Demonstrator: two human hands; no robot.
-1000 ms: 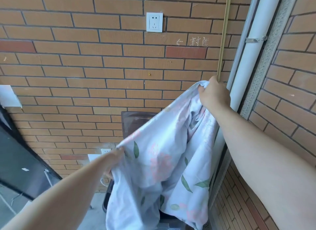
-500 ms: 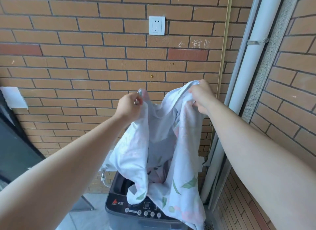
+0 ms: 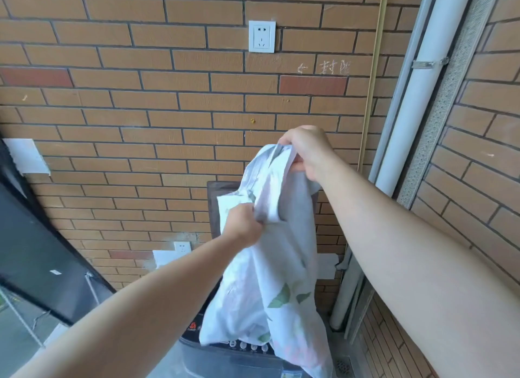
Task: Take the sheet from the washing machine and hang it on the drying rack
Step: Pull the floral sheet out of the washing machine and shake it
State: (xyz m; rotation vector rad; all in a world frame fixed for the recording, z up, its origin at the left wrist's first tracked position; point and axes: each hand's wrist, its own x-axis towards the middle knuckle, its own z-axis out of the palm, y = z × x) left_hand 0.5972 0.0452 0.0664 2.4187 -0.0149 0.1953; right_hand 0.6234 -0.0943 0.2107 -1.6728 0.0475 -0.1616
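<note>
In the centre of the frame a white cotton sheet printed with green leaves and faint pink flowers hangs bunched in the air, held up by both bare hands. The right hand, just right of centre and the higher of the two, has its fingers curled tight around the gathered top edge of the fabric. The left hand, lower and slightly left, is closed in a fist on a fold in the cloth's left side. The sheet's lower part drapes down over the dark grey top-loading washing machine at the bottom centre, covering part of its button panel; the machine's raised dark lid shows behind the cloth. Behind everything stands an orange-brown brick wall with a white electrical socket in the upper centre. A white vertical drainpipe runs down the right side of the frame.
</note>
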